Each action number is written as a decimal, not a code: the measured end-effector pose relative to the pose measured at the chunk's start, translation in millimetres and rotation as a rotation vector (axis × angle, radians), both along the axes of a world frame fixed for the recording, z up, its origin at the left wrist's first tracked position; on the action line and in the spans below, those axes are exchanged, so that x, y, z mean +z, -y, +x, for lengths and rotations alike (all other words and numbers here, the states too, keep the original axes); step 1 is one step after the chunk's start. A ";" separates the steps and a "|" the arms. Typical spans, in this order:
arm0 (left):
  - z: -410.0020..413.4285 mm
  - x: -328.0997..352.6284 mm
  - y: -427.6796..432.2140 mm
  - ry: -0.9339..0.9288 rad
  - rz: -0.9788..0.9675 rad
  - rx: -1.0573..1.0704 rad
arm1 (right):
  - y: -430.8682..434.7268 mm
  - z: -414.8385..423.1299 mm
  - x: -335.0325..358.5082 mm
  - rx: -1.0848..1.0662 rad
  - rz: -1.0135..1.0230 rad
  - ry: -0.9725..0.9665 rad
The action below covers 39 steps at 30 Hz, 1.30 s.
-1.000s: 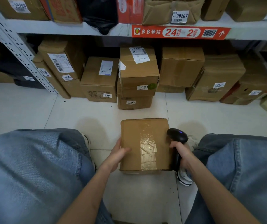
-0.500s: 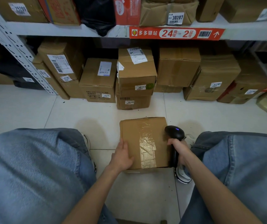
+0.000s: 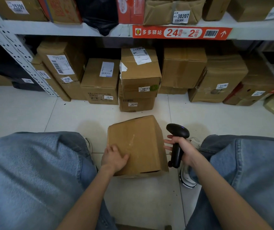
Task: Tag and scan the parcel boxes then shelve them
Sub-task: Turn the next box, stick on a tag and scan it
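A plain brown cardboard parcel box (image 3: 139, 143) sits on the white tiled floor between my knees, turned so a bare, untaped face points up. My left hand (image 3: 114, 157) lies on the box's near left part, palm down, thumb spread across the top. My right hand (image 3: 182, 146) grips the handle of a black barcode scanner (image 3: 177, 143) just right of the box, with its outstretched fingertips touching the box's right edge. No label shows on the visible faces of the box.
Labelled cartons (image 3: 139, 77) stand in a row under the low white shelf (image 3: 66, 29), which bears a red 24-2 sign (image 3: 181, 32). More parcels sit on the shelf. My knees in blue jeans (image 3: 33, 171) flank the box, and a white shoe (image 3: 187, 178) is beside it.
The box has been rolled over: the taped face that pointed up is gone and a plain face is up. My left hand moved from the box's side onto its top.
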<state>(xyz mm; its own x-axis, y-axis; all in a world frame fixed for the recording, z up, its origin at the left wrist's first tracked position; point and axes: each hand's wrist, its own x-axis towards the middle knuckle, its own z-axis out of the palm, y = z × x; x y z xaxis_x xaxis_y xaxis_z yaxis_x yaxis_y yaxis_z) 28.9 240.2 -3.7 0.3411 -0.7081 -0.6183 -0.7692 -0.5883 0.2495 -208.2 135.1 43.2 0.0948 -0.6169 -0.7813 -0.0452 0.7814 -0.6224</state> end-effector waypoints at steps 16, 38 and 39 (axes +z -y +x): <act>43.0 -12.9 2.9 -0.316 0.047 0.402 | -11.2 5.2 -64.9 -0.014 0.201 -0.120; -8.1 10.3 13.6 -0.441 -0.357 0.632 | -24.7 5.1 -39.9 -0.027 0.061 -0.211; -8.1 12.5 12.5 -0.461 -0.362 0.654 | -26.5 5.9 -36.5 -0.024 0.049 -0.214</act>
<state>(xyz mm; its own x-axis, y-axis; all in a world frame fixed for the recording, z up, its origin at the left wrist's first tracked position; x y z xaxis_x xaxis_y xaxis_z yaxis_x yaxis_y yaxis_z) 20.7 227.8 8.9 0.5187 -0.6371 -0.5701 -0.0819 -0.7008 0.7086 -202.2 161.5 6.7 -0.0909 -0.5776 -0.8113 -0.1538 0.8130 -0.5616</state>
